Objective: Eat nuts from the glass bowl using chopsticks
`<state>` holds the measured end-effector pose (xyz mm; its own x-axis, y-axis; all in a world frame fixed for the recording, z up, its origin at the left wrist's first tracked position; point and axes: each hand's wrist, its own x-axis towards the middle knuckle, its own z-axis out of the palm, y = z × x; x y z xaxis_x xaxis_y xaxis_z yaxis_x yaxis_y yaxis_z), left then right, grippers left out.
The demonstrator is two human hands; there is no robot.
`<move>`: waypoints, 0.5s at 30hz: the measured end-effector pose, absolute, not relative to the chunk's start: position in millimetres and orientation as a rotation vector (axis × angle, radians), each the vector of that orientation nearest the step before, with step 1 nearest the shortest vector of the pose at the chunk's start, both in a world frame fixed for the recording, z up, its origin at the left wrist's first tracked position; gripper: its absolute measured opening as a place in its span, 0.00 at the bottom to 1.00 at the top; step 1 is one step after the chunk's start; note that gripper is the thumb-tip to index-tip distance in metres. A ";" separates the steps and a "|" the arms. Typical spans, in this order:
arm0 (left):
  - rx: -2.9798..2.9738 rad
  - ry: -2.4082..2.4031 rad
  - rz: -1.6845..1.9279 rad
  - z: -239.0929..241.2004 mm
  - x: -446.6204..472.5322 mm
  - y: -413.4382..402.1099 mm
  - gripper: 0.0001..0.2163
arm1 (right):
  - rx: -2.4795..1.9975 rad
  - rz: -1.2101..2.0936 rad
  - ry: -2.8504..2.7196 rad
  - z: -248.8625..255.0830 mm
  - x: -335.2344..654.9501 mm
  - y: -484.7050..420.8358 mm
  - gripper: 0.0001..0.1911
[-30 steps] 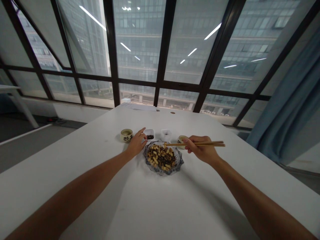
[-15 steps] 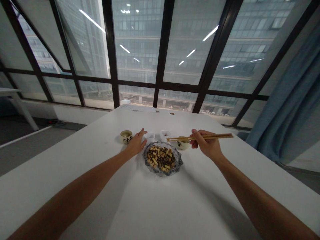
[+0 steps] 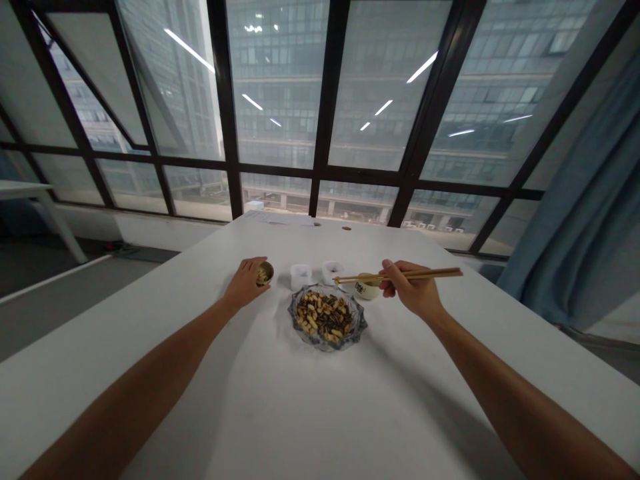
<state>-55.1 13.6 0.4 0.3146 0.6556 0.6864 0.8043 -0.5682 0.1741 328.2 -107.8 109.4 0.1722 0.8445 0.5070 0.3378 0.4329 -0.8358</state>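
Note:
A glass dish (image 3: 327,319) heaped with mixed nuts and dark seeds stands mid-table. My left hand (image 3: 245,283) has its fingers wrapped round a small tan cup (image 3: 265,272), which is tilted and shows nuts inside. My right hand (image 3: 413,291) grips a pair of wooden chopsticks (image 3: 400,275) held level, tips pointing left above a second small cup (image 3: 367,288). Two small white square dishes (image 3: 301,275) (image 3: 331,271) sit behind the glass dish.
The white table (image 3: 310,413) runs back to a wall of black-framed windows. Papers (image 3: 280,217) lie at its far edge. A blue curtain (image 3: 580,200) hangs at the right. Another white table (image 3: 30,193) stands at the far left.
My left hand left the white square dish, moved left and took hold of the tan cup, tipping it. My right hand lifted the chopsticks away from the glass dish to above the right cup.

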 end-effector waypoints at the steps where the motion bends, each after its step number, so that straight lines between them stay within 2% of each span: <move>1: -2.387 -1.295 -1.099 0.0 -53.9 13.0 0.35 | -1.130 0.499 -1.414 109.1 328.3 -107.9 0.33; 8: -2.390 -1.254 -1.205 -3.6 -47.4 10.0 0.35 | -1.014 0.480 -1.416 103.6 304.6 -112.0 0.30; 15: -2.449 -1.366 -1.264 -8.2 -45.8 11.4 0.37 | -0.922 0.571 -1.687 91.9 210.9 -69.0 0.28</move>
